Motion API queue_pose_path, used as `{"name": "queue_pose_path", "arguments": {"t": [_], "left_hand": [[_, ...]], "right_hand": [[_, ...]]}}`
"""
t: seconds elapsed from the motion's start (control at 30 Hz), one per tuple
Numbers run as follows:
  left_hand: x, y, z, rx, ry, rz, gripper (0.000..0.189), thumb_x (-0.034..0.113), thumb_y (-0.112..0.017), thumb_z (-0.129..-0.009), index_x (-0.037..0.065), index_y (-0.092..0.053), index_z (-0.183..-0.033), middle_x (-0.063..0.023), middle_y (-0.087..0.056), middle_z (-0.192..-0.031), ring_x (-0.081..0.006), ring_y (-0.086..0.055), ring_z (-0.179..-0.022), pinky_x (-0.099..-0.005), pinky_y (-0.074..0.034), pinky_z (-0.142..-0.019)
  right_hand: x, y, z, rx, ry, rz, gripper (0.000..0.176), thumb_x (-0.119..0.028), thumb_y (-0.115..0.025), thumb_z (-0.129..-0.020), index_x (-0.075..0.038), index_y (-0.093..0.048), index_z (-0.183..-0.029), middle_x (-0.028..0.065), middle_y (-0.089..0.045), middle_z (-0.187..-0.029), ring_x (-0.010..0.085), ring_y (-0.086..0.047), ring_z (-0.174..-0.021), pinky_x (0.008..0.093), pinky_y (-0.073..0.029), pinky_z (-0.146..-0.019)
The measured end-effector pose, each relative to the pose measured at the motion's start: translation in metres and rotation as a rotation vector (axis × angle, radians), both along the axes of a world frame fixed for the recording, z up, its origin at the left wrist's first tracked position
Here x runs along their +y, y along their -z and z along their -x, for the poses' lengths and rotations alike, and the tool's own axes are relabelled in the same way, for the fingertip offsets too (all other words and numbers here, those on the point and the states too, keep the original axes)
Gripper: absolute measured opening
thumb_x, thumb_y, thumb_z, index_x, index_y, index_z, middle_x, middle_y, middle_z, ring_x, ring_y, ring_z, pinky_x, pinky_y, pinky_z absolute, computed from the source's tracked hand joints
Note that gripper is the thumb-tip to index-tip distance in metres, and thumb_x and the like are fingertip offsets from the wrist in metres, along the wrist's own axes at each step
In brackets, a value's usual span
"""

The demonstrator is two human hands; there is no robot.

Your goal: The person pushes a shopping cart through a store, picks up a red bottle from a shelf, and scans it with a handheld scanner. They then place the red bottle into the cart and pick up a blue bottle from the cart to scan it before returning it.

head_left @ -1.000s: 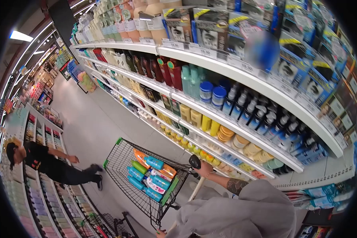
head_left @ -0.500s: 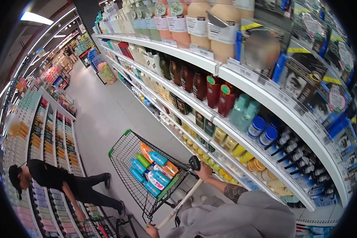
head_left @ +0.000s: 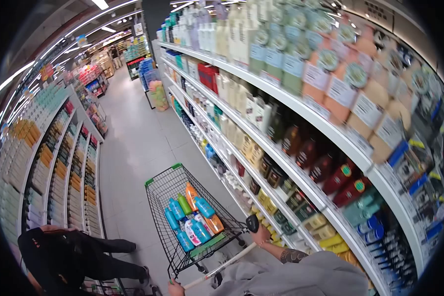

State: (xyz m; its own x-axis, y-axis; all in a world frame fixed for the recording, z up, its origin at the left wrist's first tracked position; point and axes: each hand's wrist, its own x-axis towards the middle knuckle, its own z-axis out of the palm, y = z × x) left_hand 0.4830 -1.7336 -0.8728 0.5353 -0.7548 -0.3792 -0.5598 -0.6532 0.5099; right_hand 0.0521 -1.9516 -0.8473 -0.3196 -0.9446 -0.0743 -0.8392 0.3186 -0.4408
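Observation:
A wire shopping cart with green trim stands in front of me. My left hand is closed around the near-left end of its pale handle bar, partly cut by the frame's bottom. At the bar's other end, beside a black grip piece, my right hand is closed too. Inside the cart lie several blue bottles, a green bottle, an orange pack and a white-and-pink pack.
Shelves of bottles run close along my right. Lower shelves line the left side. A person in black bends by the left shelf, near another cart. The tiled aisle leads to a bin of colourful items.
My view has turned right and along the aisle, with the shelves shifting. Both hands stay on the cart's handle. The person at left appears closer and more bent over.

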Motion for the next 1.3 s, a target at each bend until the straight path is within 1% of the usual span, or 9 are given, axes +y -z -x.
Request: {"name": "queue_pose_path", "arguments": {"t": [0.1, 0.2, 0.27, 0.33, 0.57, 0.67, 1.07, 1.13, 1.3], "left_hand": [[-0.042, 0.007, -0.012, 0.107, -0.133, 0.121, 0.039, 0.029, -0.038, -0.094, -0.003, -0.059, -0.084, -0.0226, -0.063, -0.077, -0.0368, -0.059, -0.07, -0.0458, -0.046, -0.062], [-0.091, 0.059, -0.034, 0.036, -0.108, 0.18, 0.041, 0.033, -0.039, -0.094, -0.001, -0.059, -0.084, -0.0197, -0.062, -0.072, -0.0312, -0.058, -0.064, -0.0443, -0.045, -0.06], [-0.125, 0.08, -0.043, 0.012, -0.064, 0.14, 0.041, 0.033, -0.038, -0.095, -0.001, -0.059, -0.083, -0.0194, -0.063, -0.073, -0.0283, -0.059, -0.064, -0.0439, -0.046, -0.06], [-0.157, 0.076, -0.034, -0.072, -0.248, 0.032, 0.039, 0.038, -0.04, -0.095, 0.002, -0.054, -0.085, -0.0114, -0.063, -0.065, -0.0313, -0.062, -0.063, -0.0436, -0.045, -0.058], [-0.258, 0.032, -0.024, -0.078, -0.223, -0.067, 0.039, 0.038, -0.044, -0.093, 0.002, -0.056, -0.084, -0.0097, -0.064, -0.065, -0.0306, -0.063, -0.065, -0.0436, -0.046, -0.06], [-0.293, 0.026, -0.029, -0.087, -0.173, -0.081, 0.038, 0.037, -0.044, -0.093, 0.002, -0.056, -0.083, -0.0098, -0.065, -0.066, -0.0311, -0.063, -0.065, -0.0433, -0.046, -0.06], [-0.432, 0.083, -0.083, 0.012, -0.349, 0.013, 0.038, 0.033, -0.045, -0.093, 0.001, -0.056, -0.074, -0.0118, -0.062, -0.062, -0.0333, -0.059, -0.063, -0.0438, -0.043, -0.061], [-0.462, 0.064, -0.092, 0.092, -0.443, 0.021, 0.04, 0.032, -0.045, -0.093, 0.001, -0.055, -0.07, -0.0128, -0.06, -0.061, -0.0339, -0.058, -0.064, -0.0436, -0.042, -0.063], [-0.521, 0.082, -0.13, 0.052, -0.364, 0.048, 0.039, 0.03, -0.043, -0.093, 0.0, -0.055, -0.071, -0.0135, -0.06, -0.062, -0.0335, -0.058, -0.064, -0.0439, -0.042, -0.064]], "right_hand": [[-0.042, 0.0, -0.015, 0.054, 0.032, -0.047, 0.05, -0.038, -0.073, -0.066, -0.004, -0.058, -0.099, 0.017, -0.063, -0.092, 0.0348, -0.061, -0.088, 0.045, -0.049, -0.075], [-0.097, -0.004, -0.031, -0.036, 0.091, -0.066, 0.045, -0.041, -0.074, -0.065, -0.004, -0.061, -0.088, 0.0182, -0.064, -0.087, 0.0373, -0.063, -0.082, 0.0468, -0.05, -0.07], [-0.132, 0.014, -0.035, 0.004, 0.13, -0.126, 0.051, -0.043, -0.072, -0.066, -0.004, -0.059, -0.096, 0.0189, -0.063, -0.093, 0.0375, -0.062, -0.085, 0.0467, -0.05, -0.074], [-0.162, 0.016, -0.039, 0.032, 0.133, -0.142, 0.056, -0.046, -0.073, -0.065, -0.004, -0.058, -0.099, 0.0195, -0.062, -0.098, 0.0377, -0.061, -0.089, 0.0468, -0.049, -0.076], [-0.271, 0.062, -0.036, 0.168, 0.066, 0.064, 0.052, -0.046, -0.072, -0.066, -0.004, -0.057, -0.094, 0.0186, -0.064, -0.087, 0.0376, -0.062, -0.081, 0.0461, -0.05, -0.071], [-0.315, 0.057, -0.044, 0.088, 0.063, -0.011, 0.053, -0.046, -0.072, -0.066, -0.004, -0.056, -0.093, 0.0192, -0.063, -0.088, 0.0385, -0.061, -0.081, 0.0461, -0.05, -0.069], [-0.464, 0.052, -0.109, -0.008, 0.027, -0.053, 0.046, -0.041, -0.073, -0.068, -0.005, -0.059, -0.092, 0.017, -0.064, -0.085, 0.0363, -0.062, -0.081, 0.0451, -0.049, -0.07], [-0.49, 0.051, -0.121, -0.007, 0.005, -0.082, 0.046, -0.041, -0.072, -0.068, -0.004, -0.059, -0.093, 0.0175, -0.064, -0.085, 0.0351, -0.062, -0.08, 0.0447, -0.05, -0.07], [-0.562, 0.046, -0.155, 0.047, -0.043, -0.154, 0.049, -0.038, -0.072, -0.07, -0.003, -0.056, -0.099, 0.0168, -0.062, -0.09, 0.0333, -0.061, -0.086, 0.0435, -0.049, -0.074]]}}
